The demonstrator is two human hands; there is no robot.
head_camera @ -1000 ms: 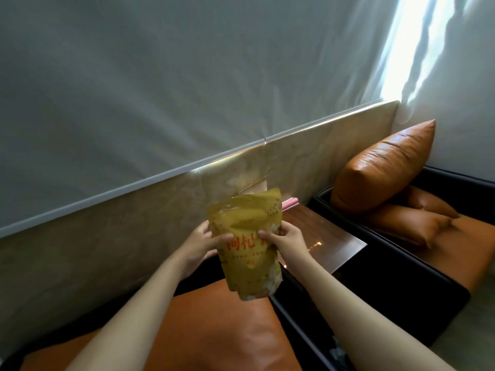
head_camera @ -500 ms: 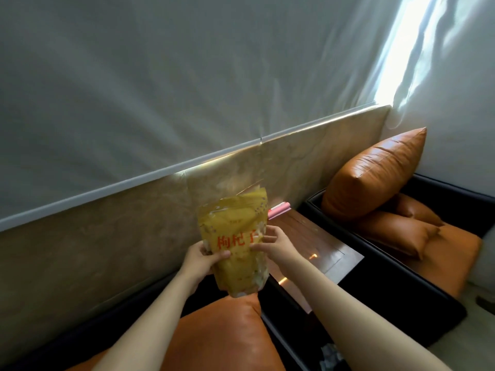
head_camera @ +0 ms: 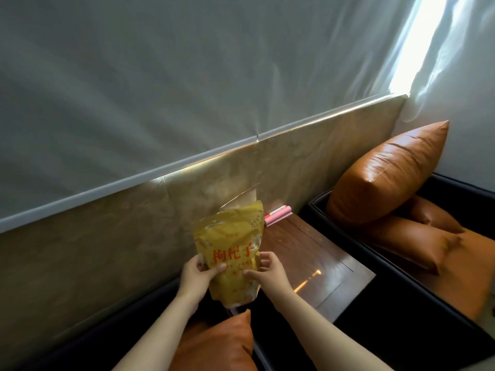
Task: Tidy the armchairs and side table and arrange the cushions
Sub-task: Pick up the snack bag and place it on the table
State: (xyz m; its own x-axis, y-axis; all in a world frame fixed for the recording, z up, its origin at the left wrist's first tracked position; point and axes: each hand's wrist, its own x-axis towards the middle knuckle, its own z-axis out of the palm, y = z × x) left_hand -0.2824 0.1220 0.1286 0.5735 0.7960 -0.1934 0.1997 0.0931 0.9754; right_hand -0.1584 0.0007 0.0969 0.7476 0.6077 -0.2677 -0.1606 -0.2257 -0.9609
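Observation:
A yellow snack bag [head_camera: 231, 247] with red characters is held upright in the air over the gap between the near armchair and the wooden side table [head_camera: 316, 263]. My left hand [head_camera: 199, 274] grips its left edge and my right hand [head_camera: 267, 271] pinches its right edge. An orange cushion [head_camera: 225, 346] lies on the near armchair below my arms. On the far armchair [head_camera: 401, 290] a big orange cushion [head_camera: 385, 178] leans upright, with two smaller orange cushions [head_camera: 412, 242] lying under it.
A pink object [head_camera: 277, 211] lies at the back of the side table by the marbled wall panel [head_camera: 134, 236]. A brown paper item [head_camera: 245, 195] stands behind the bag. Grey blind above; bright curtain at the far right.
The bag and both hands have sunk lower in view and drawn nearer the side table as the view shifted. Both hands keep their hold.

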